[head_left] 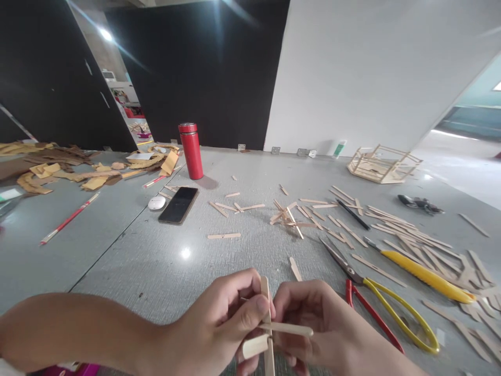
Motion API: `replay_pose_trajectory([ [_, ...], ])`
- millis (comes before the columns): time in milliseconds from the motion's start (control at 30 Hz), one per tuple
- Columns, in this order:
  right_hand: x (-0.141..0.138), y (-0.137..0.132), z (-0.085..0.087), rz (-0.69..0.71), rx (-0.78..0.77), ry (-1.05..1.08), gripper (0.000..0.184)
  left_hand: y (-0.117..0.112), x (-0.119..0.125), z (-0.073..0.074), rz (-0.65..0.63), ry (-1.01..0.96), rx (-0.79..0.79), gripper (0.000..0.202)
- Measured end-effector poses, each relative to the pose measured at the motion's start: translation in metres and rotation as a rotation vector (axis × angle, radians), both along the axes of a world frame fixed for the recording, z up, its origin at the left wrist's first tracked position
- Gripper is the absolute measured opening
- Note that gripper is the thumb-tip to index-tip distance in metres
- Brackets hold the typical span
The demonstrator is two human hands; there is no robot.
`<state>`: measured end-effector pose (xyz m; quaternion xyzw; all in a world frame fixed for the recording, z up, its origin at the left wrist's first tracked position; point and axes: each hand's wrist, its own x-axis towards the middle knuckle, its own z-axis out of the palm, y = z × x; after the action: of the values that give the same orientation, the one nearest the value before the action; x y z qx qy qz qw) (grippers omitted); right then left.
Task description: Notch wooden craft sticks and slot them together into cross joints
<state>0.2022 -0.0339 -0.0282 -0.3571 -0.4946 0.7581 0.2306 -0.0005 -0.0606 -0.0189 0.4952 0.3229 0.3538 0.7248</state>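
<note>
Sticks (294, 329) sit crossed at the near side of the table (136, 277), the left hand (217, 318) pinching them in its grip, probably against slipping, though I can't tell if the right hand (326, 319) clamps too, scissors (355, 277) close for reach, I'd guess.

a grey desk (156, 277) spreads before me. far to my left, brown and tan scraps (64, 163) lie heaped. nearer the middle a red flask (191, 154) stands upright, with a black phone (179, 205) and a white case (157, 202) just beside each other in front. flat wooden sticks (224, 236) are strewn from the middle to my right, near yellow-handled scissors (354, 274), a yellow cutter (427, 275) and a black pen (353, 214).
</note>
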Motion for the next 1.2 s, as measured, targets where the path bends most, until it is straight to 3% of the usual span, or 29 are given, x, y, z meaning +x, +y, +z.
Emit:
replay_pose_trajectory([
  [167, -0.003, 0.004, 0.001, 0.025, 0.036, 0.059, 0.023, -0.001, 0.001, -0.004, 0.046, -0.009, 0.037, 0.041],
  [333, -0.010, 0.007, 0.002, -0.002, -0.013, 0.143, 0.024, 0.001, 0.002, -0.006, 0.015, -0.110, 0.014, 0.035],
  [633, -0.003, 0.006, 0.006, -0.032, -0.038, 0.034, 0.030, 0.004, 0.005, -0.004, 0.003, -0.211, 0.015, 0.026],
  [800, -0.002, 0.008, 0.006, -0.009, -0.008, 0.085, 0.031, 0.003, 0.004, 0.000, 0.003, -0.148, 0.096, 0.025],
  [933, -0.003, 0.010, 0.004, -0.054, 0.008, 0.138, 0.032, 0.001, 0.001, 0.000, 0.126, -0.057, 0.139, 0.017],
  [1033, -0.002, 0.009, 0.004, -0.079, -0.024, 0.151, 0.034, 0.000, -0.001, -0.005, 0.222, -0.011, 0.244, 0.030],
  [1200, -0.004, 0.006, 0.008, -0.164, -0.063, 0.176, 0.029, 0.001, -0.002, -0.009, 0.198, 0.140, 0.592, 0.017],
])
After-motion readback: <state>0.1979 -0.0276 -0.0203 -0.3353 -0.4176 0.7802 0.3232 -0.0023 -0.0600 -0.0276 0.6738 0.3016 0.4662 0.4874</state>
